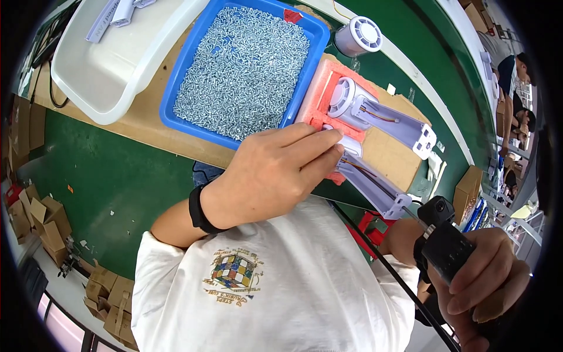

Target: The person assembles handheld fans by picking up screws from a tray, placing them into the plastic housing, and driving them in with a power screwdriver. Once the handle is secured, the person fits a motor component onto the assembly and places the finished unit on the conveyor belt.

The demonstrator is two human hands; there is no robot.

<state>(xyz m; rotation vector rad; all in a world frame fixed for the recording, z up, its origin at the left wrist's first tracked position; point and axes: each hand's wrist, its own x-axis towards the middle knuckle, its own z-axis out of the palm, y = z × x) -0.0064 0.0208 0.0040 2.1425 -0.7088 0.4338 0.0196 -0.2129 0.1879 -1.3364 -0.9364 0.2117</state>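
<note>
My left hand (275,167), with a black band at the wrist, has its fingers pressed on a pale lavender plastic housing (352,145) seated in a pink foam block (316,97). That housing's long channel-shaped arm (372,185) runs toward the lower right. My right hand (484,281) is wrapped round a black electric screwdriver (448,252). Its thin bit slants to the end of the arm; whether a screw sits there is too small to tell. Beside it in the foam lies a second housing (350,100) with a round vented head, wires and an open channel.
A blue tray (170,111) full of small silver screws stands left of the foam. Farther left is a white bin (126,88) with papers. A loose round vented part (359,36) stands behind. Cardboard boxes (50,217) lie on the green floor; a black cable (404,287) hangs near my right arm.
</note>
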